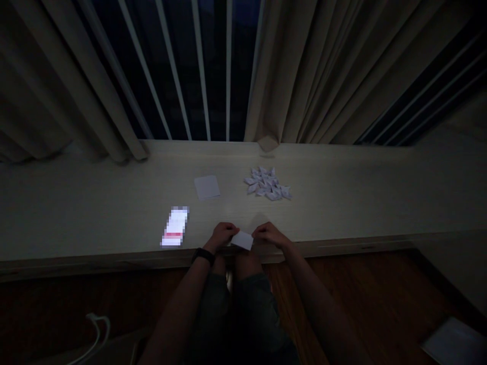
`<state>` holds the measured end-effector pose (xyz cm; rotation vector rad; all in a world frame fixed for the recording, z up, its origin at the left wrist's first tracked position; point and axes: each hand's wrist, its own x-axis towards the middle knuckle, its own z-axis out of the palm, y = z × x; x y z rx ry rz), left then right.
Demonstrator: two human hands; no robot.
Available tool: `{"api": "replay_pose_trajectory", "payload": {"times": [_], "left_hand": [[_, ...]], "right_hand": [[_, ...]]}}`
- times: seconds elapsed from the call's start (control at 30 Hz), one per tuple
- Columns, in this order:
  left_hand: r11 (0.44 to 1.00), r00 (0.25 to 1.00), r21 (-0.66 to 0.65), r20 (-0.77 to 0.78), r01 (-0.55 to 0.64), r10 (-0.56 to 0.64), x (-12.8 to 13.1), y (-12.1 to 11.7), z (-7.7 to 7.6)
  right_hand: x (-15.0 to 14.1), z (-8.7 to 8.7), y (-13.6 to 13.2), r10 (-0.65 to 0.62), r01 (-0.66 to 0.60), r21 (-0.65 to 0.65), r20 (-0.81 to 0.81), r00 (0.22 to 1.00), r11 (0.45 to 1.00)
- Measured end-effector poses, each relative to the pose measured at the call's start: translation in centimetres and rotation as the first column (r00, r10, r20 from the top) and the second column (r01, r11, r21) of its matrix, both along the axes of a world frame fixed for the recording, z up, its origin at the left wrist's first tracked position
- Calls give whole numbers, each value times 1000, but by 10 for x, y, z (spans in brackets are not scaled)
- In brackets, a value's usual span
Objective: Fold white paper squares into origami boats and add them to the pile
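A small white sheet of paper (242, 240) is stretched between my two hands, just over the front edge of the ledge. My left hand (223, 234) pinches its left corner, and a dark band circles that wrist. The right corner is in the closed fingers of my right hand (269, 234). Beyond my hands lies a square stack of white paper (207, 187). Right of it is a pile of several folded paper pieces (267, 183) with pointed ends.
A lit phone (175, 226), its screen blurred out, lies on the pale ledge (342, 197) to the left. Curtains (292, 71) and a barred window stand behind. A white cable (99, 329) is at lower left, a pale flat object (456, 340) at lower right.
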<state>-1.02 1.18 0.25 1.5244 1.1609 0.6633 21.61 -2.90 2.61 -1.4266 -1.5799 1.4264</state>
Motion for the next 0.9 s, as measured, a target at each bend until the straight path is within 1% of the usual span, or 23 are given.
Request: {"api": "replay_pose_trajectory", "payload": {"times": [0.13,0.2,0.23,0.3,0.37,0.4,0.43,0.5,0.53,0.57,0.6,0.7,0.8,0.83,0.9], "left_hand": [[999,999,-17,-11,-45,45,2,1,-2],[997,997,-38,32,-70,71,1,2,-4],[996,995,-47,60,-81,83,1,3,-5],[994,990,-49,101,-94,99,-1,5,-7],[996,991,-29,97,-89,91,-2,6,-7],[996,992,-13,86,-87,88,-2,6,-6],[996,993,2,75,-87,87,-2,6,-6],[996,994,24,63,-89,87,-2,6,-3],[995,994,29,59,-93,91,-3,5,-2],[995,994,28,53,-94,93,-3,5,-1],[995,995,25,44,-95,94,-3,5,-1],[993,994,31,24,-111,110,-3,3,1],[989,991,65,39,-134,132,-3,2,2],[988,989,56,55,-142,139,-3,1,3],[988,981,-11,119,-153,153,-2,-1,5]], "right_hand": [[9,1,2,4,-4,14,11,1000,1000],[16,0,2,-13,13,-4,53,998,1000],[19,1,2,-43,42,9,82,996,999],[21,3,-1,-142,130,102,120,983,986],[15,7,-6,-223,188,254,118,968,949],[8,9,-9,-220,171,329,119,968,929],[0,11,-12,-183,110,396,151,971,911],[-20,15,-18,-112,-47,509,277,954,860],[-29,16,-21,-80,-121,535,338,938,836],[-37,16,-22,-63,-173,541,390,919,823],[-43,16,-24,-51,-209,531,433,900,821],[-52,12,-25,-43,-244,496,499,866,833],[-51,5,-23,-80,-209,512,485,871,833],[-50,3,-22,-98,-178,515,464,880,839],[-50,-1,-19,-145,-81,495,402,904,865]]}}
